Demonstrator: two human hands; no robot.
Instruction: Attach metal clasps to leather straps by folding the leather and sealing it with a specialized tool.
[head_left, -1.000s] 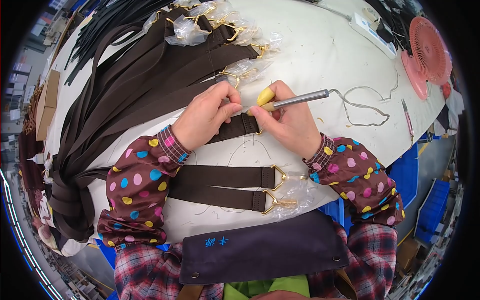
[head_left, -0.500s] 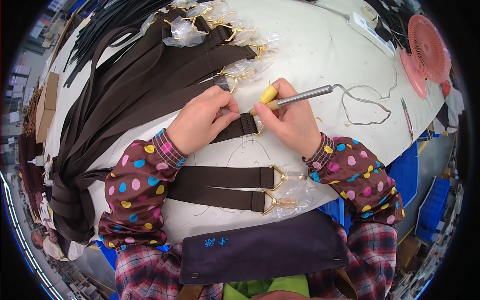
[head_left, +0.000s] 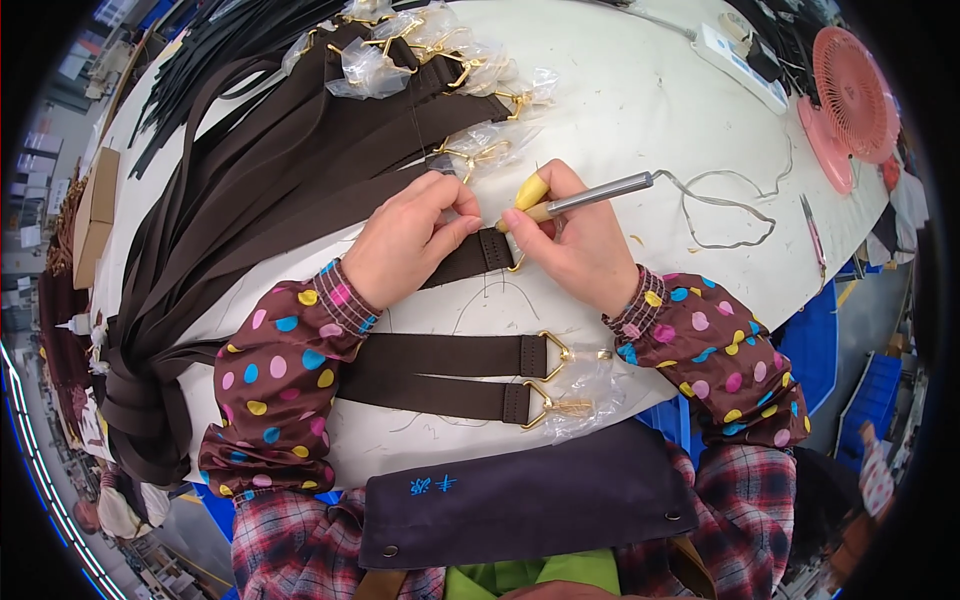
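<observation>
A dark brown strap (head_left: pixel 455 262) with a stitched end and a gold ring lies under my hands. My left hand (head_left: pixel 405 240) is over it, thumb and index finger pinched near the stitched end; what they hold is too small to make out. My right hand (head_left: pixel 585 245) grips a corded pen-shaped tool (head_left: pixel 600 193) with a silver barrel, its tip at the strap's end beside my left fingertips. A yellow cover (head_left: pixel 533 190) sits on a right fingertip. Two more brown straps (head_left: pixel 440 356) with gold triangular rings and clear plastic wrapping lie nearer me.
A large bundle of brown straps (head_left: pixel 250 160) with wrapped gold hardware (head_left: pixel 470 155) covers the table's left and far side. Far right are a pink fan (head_left: pixel 850 110), a white power strip (head_left: pixel 740 65) and tweezers (head_left: pixel 813 230). The tool's cord (head_left: pixel 720 245) loops across the white tabletop (head_left: pixel 600 110).
My left hand has shifted slightly right, and the tool in my right hand slightly left. At the lower right, part of another person has come into view by the blue bin.
</observation>
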